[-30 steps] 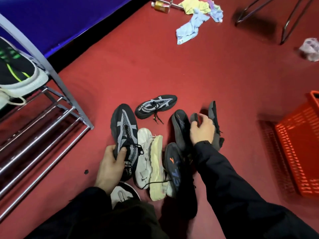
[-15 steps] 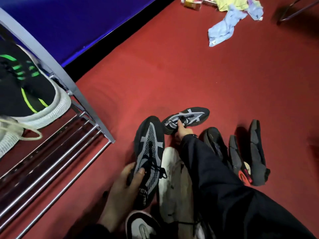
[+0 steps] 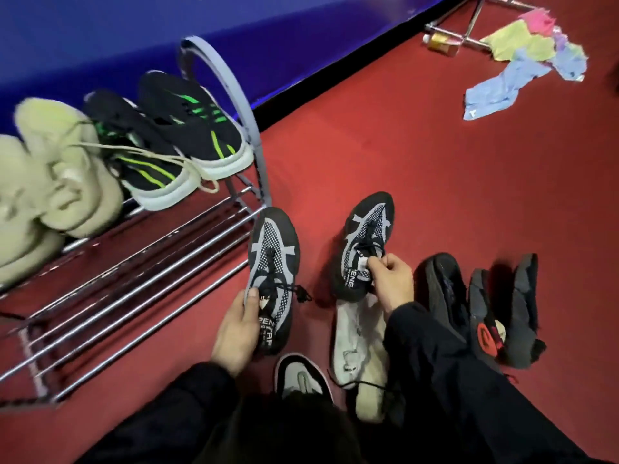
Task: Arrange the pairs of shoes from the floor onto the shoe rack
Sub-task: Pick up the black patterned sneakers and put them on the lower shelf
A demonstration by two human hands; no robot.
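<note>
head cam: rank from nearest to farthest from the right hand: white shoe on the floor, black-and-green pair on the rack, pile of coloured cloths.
From the right hand:
1. White shoe, on the floor just below the hand, beside its sleeve.
2. Black-and-green pair, up on the rack's top shelf, to the left.
3. Coloured cloths, far across the red floor, upper right.

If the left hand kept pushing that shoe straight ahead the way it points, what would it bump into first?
Probably the shoe rack. The left hand holds a black-and-grey shoe whose toe sits right by the end of the lower chrome bars. Depth is unclear, so it might slide above them.
</note>
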